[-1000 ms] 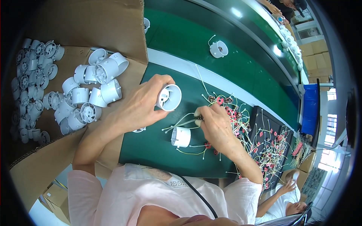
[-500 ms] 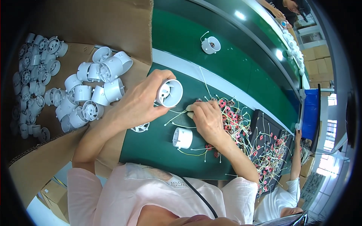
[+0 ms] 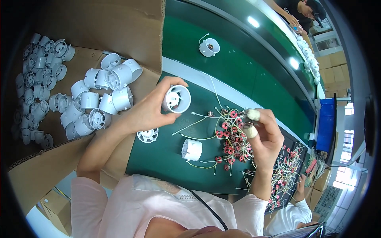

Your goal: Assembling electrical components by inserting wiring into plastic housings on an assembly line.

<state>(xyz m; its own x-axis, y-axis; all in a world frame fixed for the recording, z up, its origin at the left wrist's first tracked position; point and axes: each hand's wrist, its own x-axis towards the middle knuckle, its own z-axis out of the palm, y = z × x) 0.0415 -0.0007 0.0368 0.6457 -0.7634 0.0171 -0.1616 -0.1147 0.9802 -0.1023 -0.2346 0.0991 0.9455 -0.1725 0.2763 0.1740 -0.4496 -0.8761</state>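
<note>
My left hand (image 3: pixel 147 108) is closed around a white plastic fan housing (image 3: pixel 185 100), its round open end facing up and fan blades showing inside. To the right, my right hand (image 3: pixel 270 144), with pale covers on thumb and forefinger, pinches a small dark motor coil (image 3: pixel 249 123); a thin pale wire seems to trail from it leftward. Below that hand lies a heap of red motor coils (image 3: pixel 232 148) with tangled white and yellow wires. A second white housing (image 3: pixel 192 150) rests on its side on the green table, and another housing (image 3: pixel 147 135) sits partly under my left forearm.
At left, a large cardboard box (image 3: pixel 119 23) holds many white housings (image 3: pixel 89 101). A housing with a wire (image 3: pixel 209 47) stands on the green conveyor (image 3: pixel 246 67). At right are a black tray (image 3: pixel 293 139) of coils, a blue bin (image 3: pixel 326 123) and a co-worker's hand (image 3: pixel 301 186).
My right hand has risen from the coil heap and moved right, now pinching a coil between thumb and forefinger. The housing on the conveyor has shifted left. My left hand has barely moved.
</note>
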